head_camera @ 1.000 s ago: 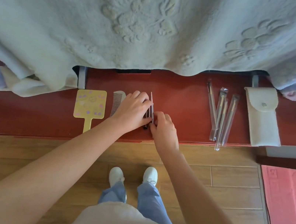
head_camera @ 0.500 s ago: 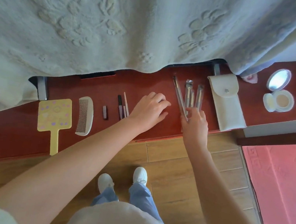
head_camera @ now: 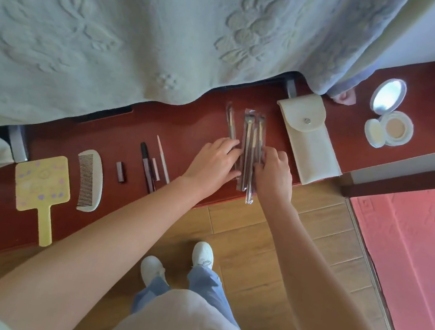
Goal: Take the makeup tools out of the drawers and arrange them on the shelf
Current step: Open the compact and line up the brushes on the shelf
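Note:
Several makeup brushes (head_camera: 251,139) in clear wrappers lie side by side on the dark red shelf (head_camera: 194,124). My left hand (head_camera: 215,163) grips them from the left, over the lower end of the leftmost brush. My right hand (head_camera: 273,176) has its fingers curled over the handles of the rightmost ones. The lower brush ends stick out past the shelf's front edge. To the left, in a row, lie a pink pencil (head_camera: 162,163), dark pens (head_camera: 147,166), a lipstick (head_camera: 121,172), a comb (head_camera: 90,180) and a yellow hand mirror (head_camera: 40,188).
A white snap pouch (head_camera: 310,139) lies just right of the brushes, and an open compact (head_camera: 389,118) sits further right. A pale embossed blanket (head_camera: 147,25) hangs over the shelf's back. Wooden floor and my feet are below; a pink mat (head_camera: 410,252) is at the right.
Both hands have left the pens and moved right to the wrapped brushes. The right hand arrived first, then the left hand joined it. The view has shifted right.

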Action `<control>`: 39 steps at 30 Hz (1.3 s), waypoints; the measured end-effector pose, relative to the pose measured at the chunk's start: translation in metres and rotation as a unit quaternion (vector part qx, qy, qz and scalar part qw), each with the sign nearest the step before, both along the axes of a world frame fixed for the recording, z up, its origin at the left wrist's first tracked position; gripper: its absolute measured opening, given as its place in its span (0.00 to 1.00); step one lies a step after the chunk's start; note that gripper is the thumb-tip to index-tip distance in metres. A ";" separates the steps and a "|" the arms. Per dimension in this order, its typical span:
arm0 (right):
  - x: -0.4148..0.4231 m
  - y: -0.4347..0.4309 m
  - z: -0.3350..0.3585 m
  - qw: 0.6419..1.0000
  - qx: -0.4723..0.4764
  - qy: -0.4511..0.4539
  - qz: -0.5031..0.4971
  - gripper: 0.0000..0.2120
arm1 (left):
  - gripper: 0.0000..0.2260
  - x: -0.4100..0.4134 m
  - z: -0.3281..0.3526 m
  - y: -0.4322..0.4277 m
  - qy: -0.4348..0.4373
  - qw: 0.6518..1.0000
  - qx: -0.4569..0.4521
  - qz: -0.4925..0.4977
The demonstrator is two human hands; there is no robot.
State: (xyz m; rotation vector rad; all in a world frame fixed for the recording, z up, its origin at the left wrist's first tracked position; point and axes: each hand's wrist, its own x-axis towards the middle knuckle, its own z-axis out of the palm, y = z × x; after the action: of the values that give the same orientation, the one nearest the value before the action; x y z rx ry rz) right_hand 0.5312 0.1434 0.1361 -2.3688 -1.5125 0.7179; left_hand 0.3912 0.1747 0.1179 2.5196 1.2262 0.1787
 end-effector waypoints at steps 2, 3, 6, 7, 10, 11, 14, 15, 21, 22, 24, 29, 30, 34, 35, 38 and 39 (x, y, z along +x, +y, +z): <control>-0.007 -0.001 -0.001 0.999 0.003 0.013 0.040 0.18 | 0.23 -0.005 0.002 -0.006 0.003 1.000 0.008 0.002; -0.012 -0.002 -0.001 0.998 0.006 0.020 0.058 0.18 | 0.23 -0.009 0.003 -0.009 0.004 1.000 0.014 0.006; -0.030 -0.004 -0.002 0.995 0.021 0.039 0.093 0.17 | 0.22 -0.021 0.006 -0.018 0.007 0.999 0.019 0.029; -0.036 -0.004 -0.002 0.993 0.025 0.047 0.106 0.16 | 0.22 -0.025 0.006 -0.021 0.011 0.999 0.020 0.037; -0.052 -0.005 -0.003 0.986 0.026 0.069 0.152 0.17 | 0.22 -0.039 0.006 -0.029 0.013 0.998 0.027 0.056; -0.056 -0.005 -0.003 0.984 0.024 0.071 0.162 0.18 | 0.22 -0.043 0.006 -0.031 0.011 0.998 0.028 0.058; -0.065 -0.004 -0.005 0.983 0.018 0.081 0.161 0.19 | 0.30 -0.054 0.009 -0.038 0.021 0.998 0.015 0.059; -0.068 -0.004 -0.005 0.984 0.016 0.087 0.157 0.19 | 0.33 -0.056 0.010 -0.040 0.027 0.998 0.009 0.061; -0.078 -0.005 -0.007 0.979 0.012 0.088 0.184 0.20 | 0.45 -0.058 0.013 -0.053 0.026 0.994 -0.022 0.105; -0.078 -0.006 -0.008 0.978 0.011 0.084 0.193 0.20 | 0.47 -0.058 0.013 -0.054 0.029 0.993 -0.025 0.107; -0.078 -0.007 -0.009 0.975 0.014 0.077 0.206 0.20 | 0.51 -0.057 0.013 -0.057 0.041 0.993 -0.027 0.103; -0.076 -0.009 -0.009 0.973 0.019 0.077 0.218 0.20 | 0.46 -0.058 0.015 -0.055 0.057 0.995 0.011 0.086; -0.076 -0.010 -0.009 0.973 0.016 0.077 0.219 0.20 | 0.44 -0.059 0.015 -0.053 0.062 0.995 0.020 0.082; -0.074 -0.010 -0.010 0.975 0.019 0.099 0.200 0.20 | 0.40 -0.060 0.016 -0.052 0.074 0.994 0.016 0.081; -0.074 -0.010 -0.010 0.975 0.024 0.103 0.195 0.19 | 0.39 -0.060 0.016 -0.053 0.080 0.994 0.018 0.076; -0.072 -0.008 -0.009 0.975 0.025 0.108 0.190 0.19 | 0.39 -0.059 0.014 -0.054 0.078 0.994 0.008 0.076; -0.072 -0.008 -0.009 0.975 0.026 0.111 0.190 0.19 | 0.39 -0.060 0.014 -0.054 0.072 0.994 0.005 0.083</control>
State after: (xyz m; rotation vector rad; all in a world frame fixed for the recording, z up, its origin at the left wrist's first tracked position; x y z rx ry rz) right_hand 0.4597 0.1359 0.1270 -1.9018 -1.8740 0.9758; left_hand 0.3316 0.1211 0.1323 2.4753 1.4963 0.0426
